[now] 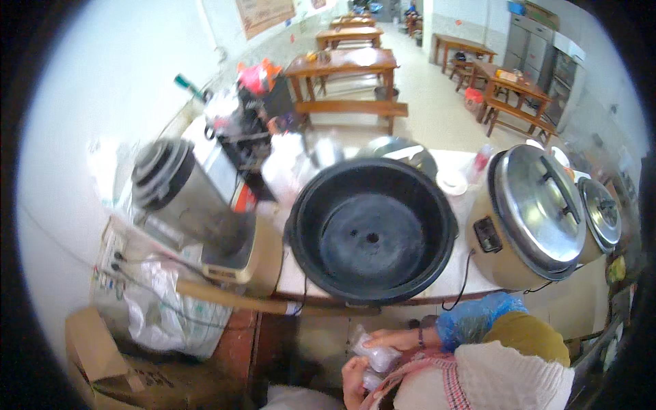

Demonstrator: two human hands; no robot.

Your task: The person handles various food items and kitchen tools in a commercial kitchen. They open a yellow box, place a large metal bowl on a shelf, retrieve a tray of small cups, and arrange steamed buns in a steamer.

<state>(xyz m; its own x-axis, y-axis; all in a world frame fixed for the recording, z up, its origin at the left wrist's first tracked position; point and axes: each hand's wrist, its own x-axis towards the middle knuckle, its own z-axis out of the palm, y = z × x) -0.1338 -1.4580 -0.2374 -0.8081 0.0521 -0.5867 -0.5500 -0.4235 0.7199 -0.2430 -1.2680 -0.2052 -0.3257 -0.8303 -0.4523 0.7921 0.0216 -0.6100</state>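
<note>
My right hand (397, 340), its forearm in a blue plastic sleeve cover (469, 319), grips a crumpled translucent plastic bag (382, 357). Lower down, my left hand (353, 376) holds the same bundle from the other side. Whatever the bag contains cannot be made out. Both hands are low, in front of my apron and below the front edge of the white table (320, 279). Just beyond them on this table stands a large, lidless black pot (372, 241), its dark inside facing me.
Right of the pot stands a large rice cooker (535, 215) with a metal lid; a smaller lidded cooker (599, 215) is behind it. On the left are a machine with a cylindrical top (174, 179), plugged cords and a cardboard box (97, 353). Wooden tables (343, 60) and benches fill the room beyond.
</note>
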